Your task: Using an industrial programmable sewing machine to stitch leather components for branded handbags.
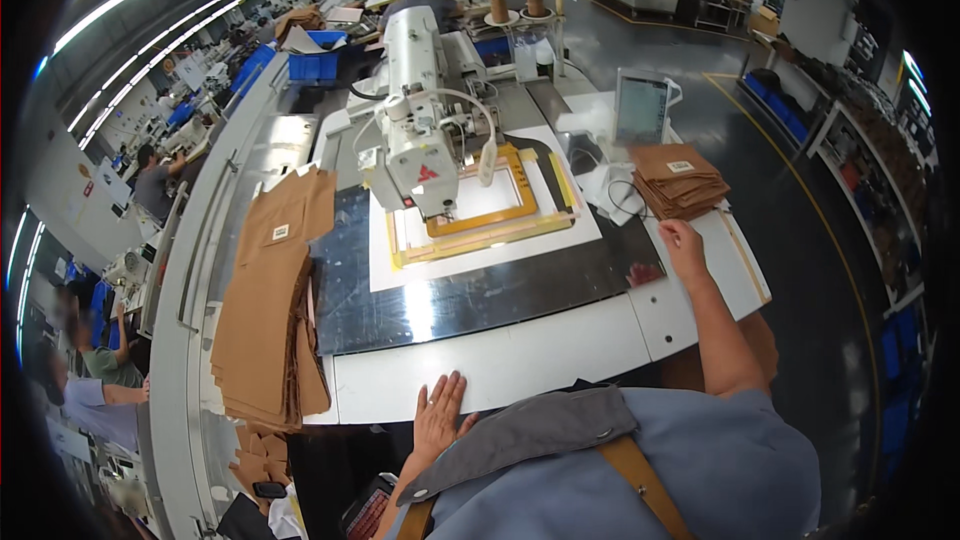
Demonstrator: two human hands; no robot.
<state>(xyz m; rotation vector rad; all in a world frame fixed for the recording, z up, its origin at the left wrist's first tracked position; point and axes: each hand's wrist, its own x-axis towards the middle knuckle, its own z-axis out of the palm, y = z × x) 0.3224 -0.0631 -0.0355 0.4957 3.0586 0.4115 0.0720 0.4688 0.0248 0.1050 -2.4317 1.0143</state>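
Left hand (437, 418) lies flat, fingers slightly spread, on the near surface (560, 362), seemingly for support; right hand (684, 248), curled, pinch unclear, is beside brown pieces (680, 183) stacked within reach.

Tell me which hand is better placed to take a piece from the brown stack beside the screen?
Probably the right hand: it is close to the near edge of that stack. The left hand lies on the table's front edge, much farther away.
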